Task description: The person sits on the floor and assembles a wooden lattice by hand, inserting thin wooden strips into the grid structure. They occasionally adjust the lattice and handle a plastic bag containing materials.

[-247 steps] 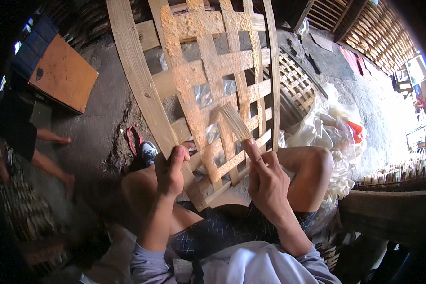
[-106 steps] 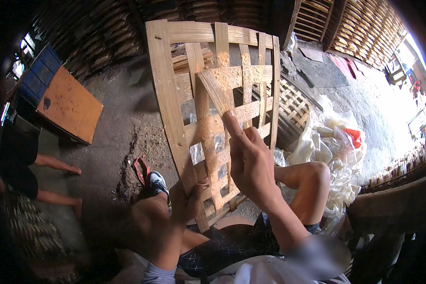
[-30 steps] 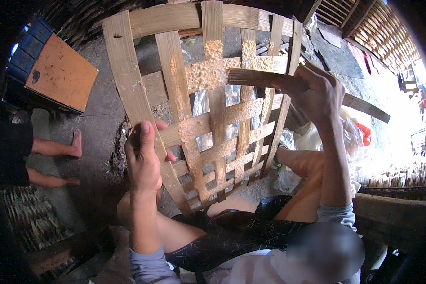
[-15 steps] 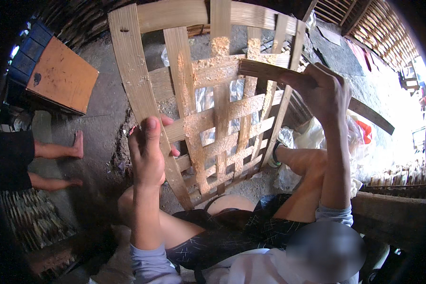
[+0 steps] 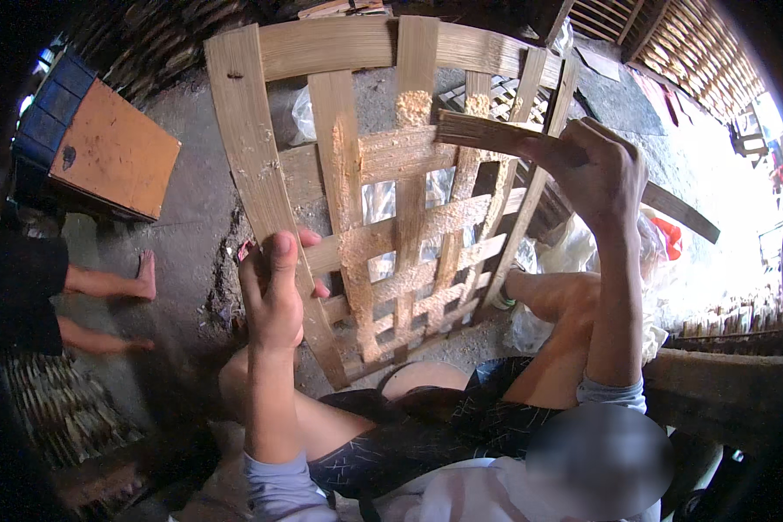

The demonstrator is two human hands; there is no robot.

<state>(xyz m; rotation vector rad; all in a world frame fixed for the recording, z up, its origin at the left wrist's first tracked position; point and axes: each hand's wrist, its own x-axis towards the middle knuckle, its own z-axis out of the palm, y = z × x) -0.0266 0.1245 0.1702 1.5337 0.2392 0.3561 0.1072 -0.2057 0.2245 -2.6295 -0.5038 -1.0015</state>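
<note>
While the left hand point(image 5: 274, 300) has its grip around the left edge of a slatted lattice point(image 5: 411, 187) tilted in front of the lap point(image 5: 426, 435), the right hand's point(image 5: 596, 165) grip holds a flat strip point(image 5: 483, 133) across its crumb-dotted upper part.

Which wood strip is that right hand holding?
The loose, darker strip, crossing in front of the lattice and sticking out past the right hand; the lattice's own strips are paler and woven together.
</note>
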